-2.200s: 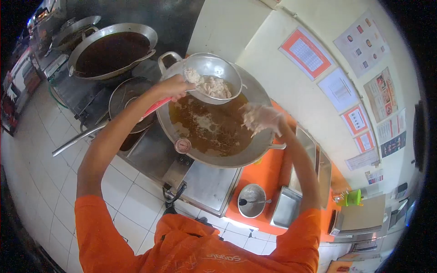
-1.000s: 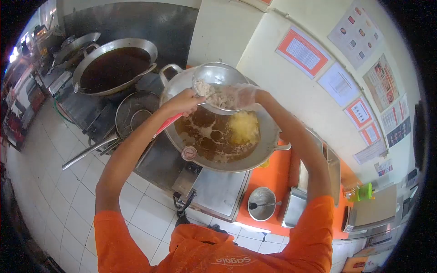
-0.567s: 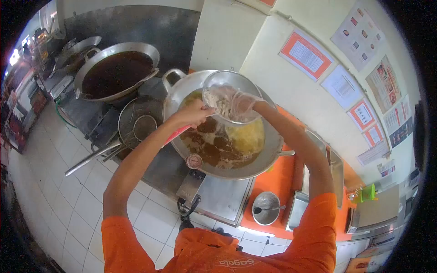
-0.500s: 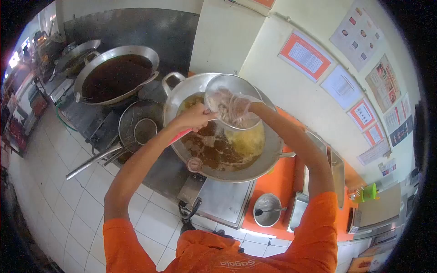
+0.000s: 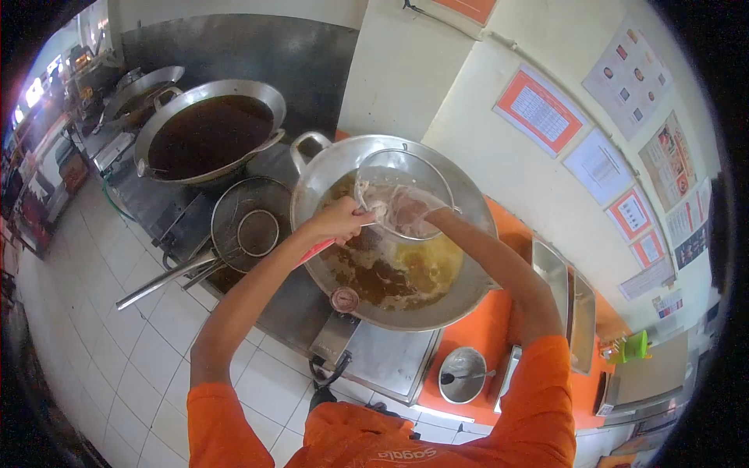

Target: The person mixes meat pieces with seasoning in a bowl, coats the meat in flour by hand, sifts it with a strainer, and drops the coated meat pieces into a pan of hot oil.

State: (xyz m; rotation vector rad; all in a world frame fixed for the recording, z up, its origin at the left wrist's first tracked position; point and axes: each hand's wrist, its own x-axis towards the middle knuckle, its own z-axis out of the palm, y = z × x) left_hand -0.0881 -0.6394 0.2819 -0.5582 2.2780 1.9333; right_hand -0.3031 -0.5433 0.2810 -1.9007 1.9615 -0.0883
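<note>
My left hand (image 5: 341, 220) is closed around the red handle (image 5: 316, 251) of a round strainer (image 5: 404, 168), which is held over a large metal wok (image 5: 476, 292). In a clear plastic glove, my right hand (image 5: 415, 210) reaches into the strainer, its fingers curled at some pale food pieces (image 5: 378, 209) near the left rim. The glove and blur hide exactly how the fingers sit. Brown oil (image 5: 374, 274) fills the wok's bottom, with yellowish foam (image 5: 433, 265) at the right. A dial thermometer (image 5: 344, 299) is at the wok's front edge.
To the left, a second wok (image 5: 273, 97) holds dark liquid. Between the woks lie wide strainers (image 5: 226, 207) with long metal handles sticking out over the floor. A metal bowl (image 5: 462, 374) with a spoon stands on the orange counter (image 5: 460, 339). Papers (image 5: 538, 109) hang on the wall.
My gloved hand has moved left and lower inside the strainer, toward my left hand. The pale pieces show closer to the left rim. The whole view has shifted slightly.
</note>
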